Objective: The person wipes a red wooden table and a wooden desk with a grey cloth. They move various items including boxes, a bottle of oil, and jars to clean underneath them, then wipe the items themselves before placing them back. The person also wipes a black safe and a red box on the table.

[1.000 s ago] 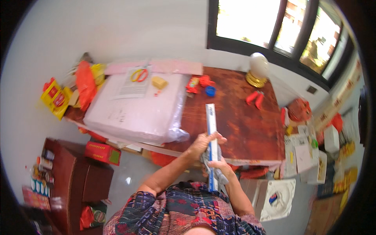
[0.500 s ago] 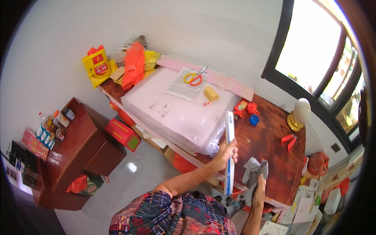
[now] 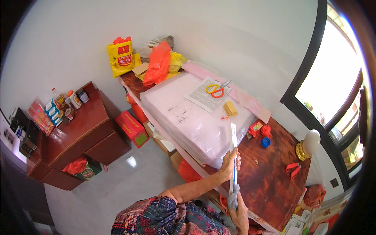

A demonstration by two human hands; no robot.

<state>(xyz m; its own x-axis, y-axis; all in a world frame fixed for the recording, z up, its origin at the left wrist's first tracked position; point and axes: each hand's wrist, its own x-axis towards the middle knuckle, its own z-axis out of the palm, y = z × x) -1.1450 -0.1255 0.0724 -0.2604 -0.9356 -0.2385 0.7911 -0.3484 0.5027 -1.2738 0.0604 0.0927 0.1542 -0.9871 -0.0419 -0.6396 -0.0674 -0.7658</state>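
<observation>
At lower centre of the frame, the left hand [image 3: 229,164] was closed around the middle of a long white strip [image 3: 234,150]; the right hand [image 3: 239,211] clamped its lower end. Best practice: hold both grips firm, keeping the strip straight over the wooden surface [image 3: 270,176].

Wooden table [image 3: 270,176] bears plastic-wrapped slab [image 3: 192,121]; lamp [image 3: 307,144]; red clips [image 3: 292,168].

1. One long white ruler [image 3: 233,150], held by two hands: left hand [image 3: 230,164], right hand [image 3: 239,213]
2. One pair of scissors [image 3: 215,89]
3. One printed paper sheet [image 3: 207,96]
4. One yellow block [image 3: 230,108]
5. One blue cap [image 3: 266,142]
6. One red box [image 3: 132,128]
7. One yellow bag [image 3: 120,58]
</observation>
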